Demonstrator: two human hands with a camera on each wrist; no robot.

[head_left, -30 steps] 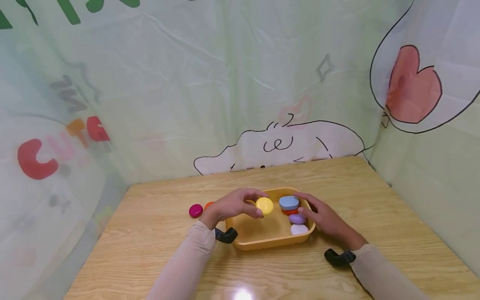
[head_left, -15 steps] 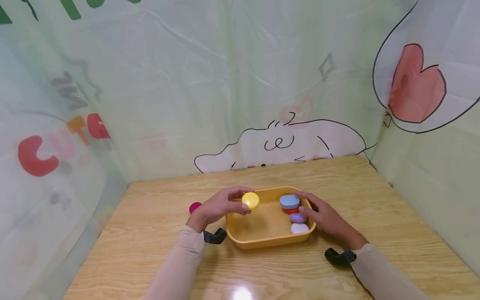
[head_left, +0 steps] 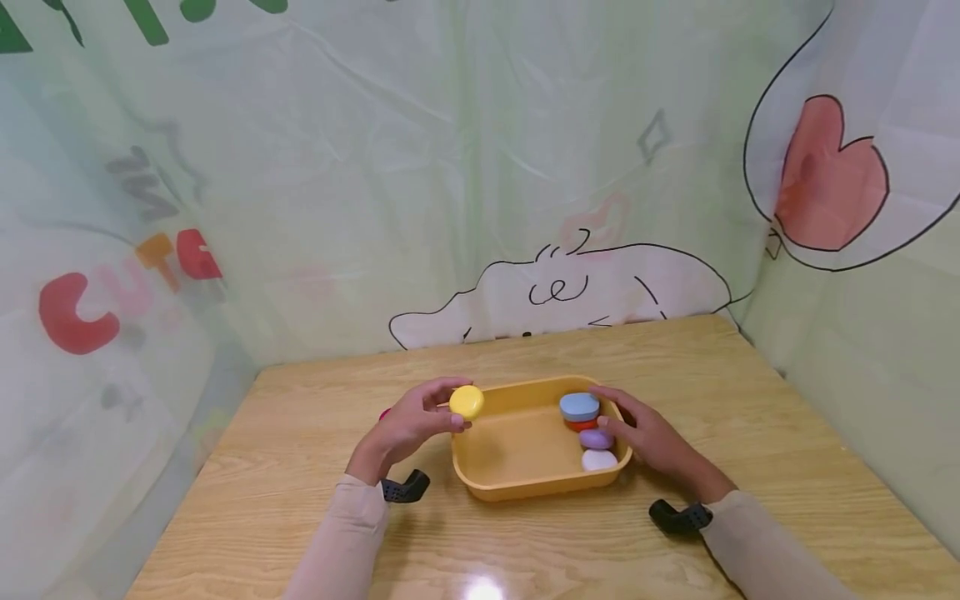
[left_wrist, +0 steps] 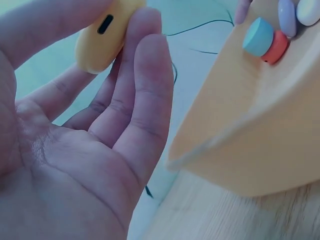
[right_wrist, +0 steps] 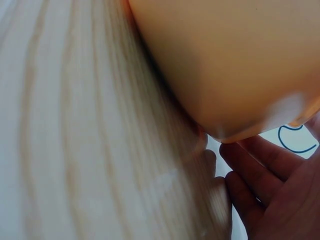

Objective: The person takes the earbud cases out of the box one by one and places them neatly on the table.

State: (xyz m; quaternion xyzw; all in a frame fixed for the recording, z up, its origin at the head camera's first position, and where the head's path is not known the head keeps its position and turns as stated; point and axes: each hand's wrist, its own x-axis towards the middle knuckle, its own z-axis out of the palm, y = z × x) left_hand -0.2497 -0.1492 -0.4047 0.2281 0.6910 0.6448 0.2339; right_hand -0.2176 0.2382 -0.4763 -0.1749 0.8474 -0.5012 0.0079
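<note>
My left hand (head_left: 408,425) pinches a round yellow case (head_left: 467,402) above the left rim of an orange-yellow plastic tray (head_left: 517,492). In the left wrist view, a small dark slot shows in the side of the yellow case (left_wrist: 102,30). My right hand (head_left: 660,433) holds the tray's right end, thumb over the rim and fingers along the outer wall. Inside the tray, by that hand, lie a light blue rounded piece (head_left: 579,406) atop a red one (head_left: 581,425), a purple one (head_left: 596,439) and a white one (head_left: 599,460).
Behind my left hand, the edge of a magenta round piece (head_left: 385,413) peeks out on the wooden table (head_left: 540,550). A printed cloth (head_left: 337,208) hangs around the table's back and sides. Each wrist wears a black camera mount.
My left hand has moved left with the yellow case, from over the tray's middle to its left rim. It now hides the orange piece and most of the magenta one. The right hand stays put.
</note>
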